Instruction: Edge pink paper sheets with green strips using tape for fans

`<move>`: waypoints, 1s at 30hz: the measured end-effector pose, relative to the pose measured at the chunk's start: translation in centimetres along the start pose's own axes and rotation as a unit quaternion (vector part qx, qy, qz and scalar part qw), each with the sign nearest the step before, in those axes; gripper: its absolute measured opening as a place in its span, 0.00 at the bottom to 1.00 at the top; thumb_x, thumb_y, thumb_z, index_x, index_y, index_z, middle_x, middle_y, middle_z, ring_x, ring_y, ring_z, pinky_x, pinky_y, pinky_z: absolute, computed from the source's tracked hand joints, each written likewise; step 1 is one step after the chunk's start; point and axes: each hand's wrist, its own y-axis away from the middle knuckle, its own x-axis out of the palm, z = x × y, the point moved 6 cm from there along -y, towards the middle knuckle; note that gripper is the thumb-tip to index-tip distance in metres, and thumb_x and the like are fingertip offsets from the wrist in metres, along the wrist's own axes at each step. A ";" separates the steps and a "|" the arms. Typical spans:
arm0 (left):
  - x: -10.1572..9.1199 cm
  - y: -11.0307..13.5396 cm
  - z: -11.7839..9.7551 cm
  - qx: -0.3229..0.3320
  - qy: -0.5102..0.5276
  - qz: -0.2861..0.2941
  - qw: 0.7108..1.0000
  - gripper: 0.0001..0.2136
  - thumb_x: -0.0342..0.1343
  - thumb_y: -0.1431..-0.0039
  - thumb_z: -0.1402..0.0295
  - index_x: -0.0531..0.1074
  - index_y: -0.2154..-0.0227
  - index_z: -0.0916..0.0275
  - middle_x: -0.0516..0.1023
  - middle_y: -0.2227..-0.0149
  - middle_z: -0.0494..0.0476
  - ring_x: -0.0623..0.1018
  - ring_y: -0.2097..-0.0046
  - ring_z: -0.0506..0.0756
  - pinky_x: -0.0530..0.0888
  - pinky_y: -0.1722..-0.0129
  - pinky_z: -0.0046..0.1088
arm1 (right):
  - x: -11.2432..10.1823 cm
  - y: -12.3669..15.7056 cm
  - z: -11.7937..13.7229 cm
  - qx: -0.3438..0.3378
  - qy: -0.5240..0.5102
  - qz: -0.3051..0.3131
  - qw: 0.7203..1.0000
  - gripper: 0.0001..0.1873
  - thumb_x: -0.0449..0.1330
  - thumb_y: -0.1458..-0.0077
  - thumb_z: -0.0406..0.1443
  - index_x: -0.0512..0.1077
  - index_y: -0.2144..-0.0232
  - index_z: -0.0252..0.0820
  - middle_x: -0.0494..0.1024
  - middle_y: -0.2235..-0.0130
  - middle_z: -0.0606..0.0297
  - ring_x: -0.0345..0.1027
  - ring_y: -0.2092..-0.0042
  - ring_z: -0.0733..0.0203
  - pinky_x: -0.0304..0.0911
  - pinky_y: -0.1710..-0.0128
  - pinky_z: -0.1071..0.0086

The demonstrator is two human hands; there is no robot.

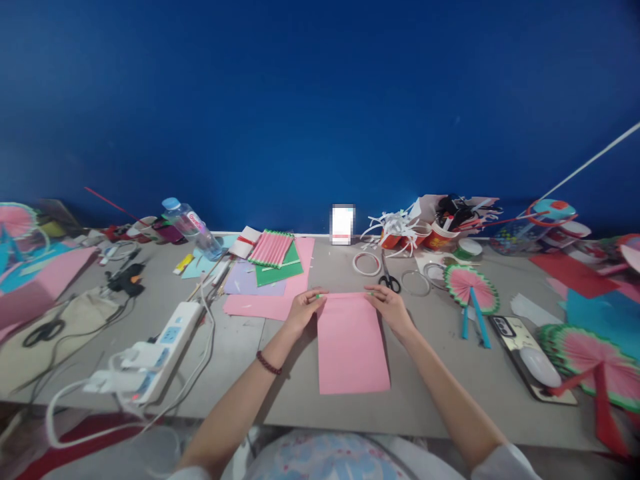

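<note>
A pink sheet of paper [353, 347] lies flat on the grey table [430, 380] in front of me. My left hand [303, 310] rests at the sheet's far left corner, fingers curled and pinching the top edge. My right hand [387, 307] does the same at the far right corner. A green strip shows along that top edge between the fingertips. A beaded bracelet [269, 363] sits on my left wrist.
Black scissors [387, 277] and tape rings [367, 263] lie just beyond the sheet. Stacked coloured papers [273, 273] and a pleated pink piece [271, 248] are at the left, with a power strip [163, 343], glue gun [125, 277] and bottle [193, 228]. Finished paper fans [473, 290] and a phone [530, 357] are at the right.
</note>
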 end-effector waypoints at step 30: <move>-0.1 0.2 -1.4 0.057 -0.030 -0.056 0.996 0.22 0.65 0.59 0.65 0.74 0.57 0.65 0.60 0.82 0.42 0.61 0.77 0.45 0.58 0.75 0.21 | 0.1 -0.2 -0.2 0.026 -0.024 0.019 0.999 0.25 0.66 0.59 0.48 0.74 0.59 0.41 0.79 0.71 0.62 0.70 0.69 0.60 0.62 0.67 0.68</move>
